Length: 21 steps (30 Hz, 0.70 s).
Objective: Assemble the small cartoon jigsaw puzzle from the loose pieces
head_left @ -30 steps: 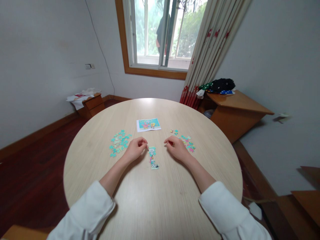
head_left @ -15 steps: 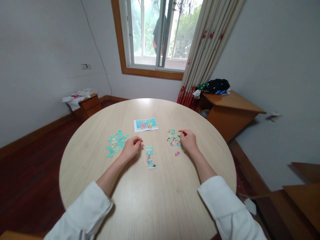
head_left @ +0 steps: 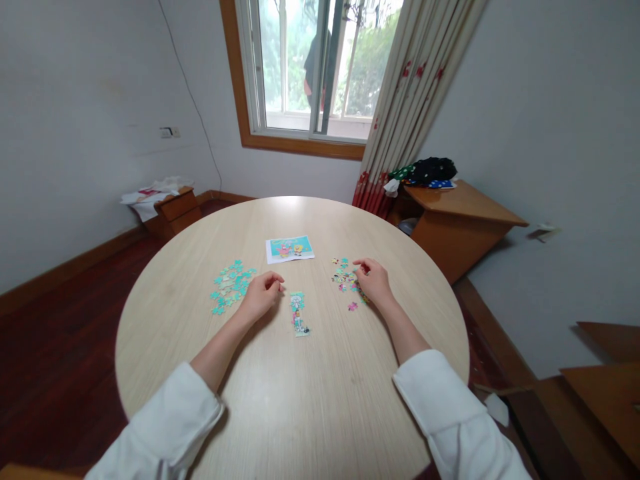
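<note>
My left hand (head_left: 263, 295) rests on the table with loosely curled fingers a little apart, and I see nothing held in them. Just right of its fingertips lies a narrow joined strip of jigsaw puzzle (head_left: 299, 314) with a pale cartoon figure on teal. My right hand (head_left: 373, 280) is over the right edge of a pile of mixed-colour puzzle pieces (head_left: 344, 277), its fingers bent and apart. Part of that pile is hidden under the palm. A pink puzzle piece (head_left: 353, 307) lies apart, in front of the pile. Teal puzzle pieces (head_left: 231, 287) are spread left of my left hand.
A printed picture sheet (head_left: 291, 249) with cartoon figures lies beyond the strip on the round table (head_left: 320, 413). A wooden desk (head_left: 465, 203) with cloths on top stands at the right by the curtain (head_left: 400, 100). A small wooden cabinet (head_left: 177, 207) is at the left.
My right hand has shifted slightly, its fingers bending over the pile. My left hand and the puzzle strip stay as they were. The whole view has moved a little.
</note>
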{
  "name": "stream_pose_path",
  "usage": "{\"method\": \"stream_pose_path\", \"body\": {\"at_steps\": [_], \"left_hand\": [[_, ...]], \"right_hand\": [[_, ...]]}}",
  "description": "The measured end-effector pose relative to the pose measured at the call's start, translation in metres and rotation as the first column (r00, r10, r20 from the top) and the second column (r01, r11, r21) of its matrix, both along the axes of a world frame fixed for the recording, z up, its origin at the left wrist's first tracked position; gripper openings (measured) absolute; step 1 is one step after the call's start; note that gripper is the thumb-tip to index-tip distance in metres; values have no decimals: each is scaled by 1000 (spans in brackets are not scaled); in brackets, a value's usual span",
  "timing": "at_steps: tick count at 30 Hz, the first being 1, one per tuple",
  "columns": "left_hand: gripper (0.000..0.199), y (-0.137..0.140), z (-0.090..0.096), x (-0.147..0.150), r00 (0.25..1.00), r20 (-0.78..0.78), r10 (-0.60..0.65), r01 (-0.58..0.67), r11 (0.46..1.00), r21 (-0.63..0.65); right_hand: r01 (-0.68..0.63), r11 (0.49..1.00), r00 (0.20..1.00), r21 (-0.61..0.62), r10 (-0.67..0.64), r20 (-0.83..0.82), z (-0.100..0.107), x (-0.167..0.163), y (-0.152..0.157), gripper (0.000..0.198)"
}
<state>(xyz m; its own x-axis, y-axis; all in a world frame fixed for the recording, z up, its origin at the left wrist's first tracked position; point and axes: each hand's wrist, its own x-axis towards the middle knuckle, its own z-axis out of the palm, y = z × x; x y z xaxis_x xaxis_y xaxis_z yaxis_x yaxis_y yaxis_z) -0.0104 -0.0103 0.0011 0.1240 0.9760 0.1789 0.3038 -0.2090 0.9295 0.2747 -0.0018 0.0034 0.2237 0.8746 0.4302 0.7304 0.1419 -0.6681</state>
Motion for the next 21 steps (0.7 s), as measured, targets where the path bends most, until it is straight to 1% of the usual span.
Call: {"method": "stream_pose_path", "body": {"at_steps": [8,14,17,19,21], "left_hand": [[15,-4,5,1,997,-82,10,-7,999,39],[14,-3,5,1,997,-81,12,-9,999,41],[9,-5,6,2,999,-35,-21,21,1000,10],[13,-7,8,3,998,-15,-54,53,998,-13],[17,-9,9,3,997,-30,-77,76,997,-29]], "right_hand": [[-2,1000,1000,-4,2,20,1,-3,-1,29],[6,1000,999,-3,-6,38,-4,-2,2,29],[-19,1000,1000,-4,19,3,-6,-1,4,31],[-25,1000,1000,-15,25,-10,-6,-1,4,32],[-25,999,1000,-27,25,-9,-6,-2,3,32]]}}
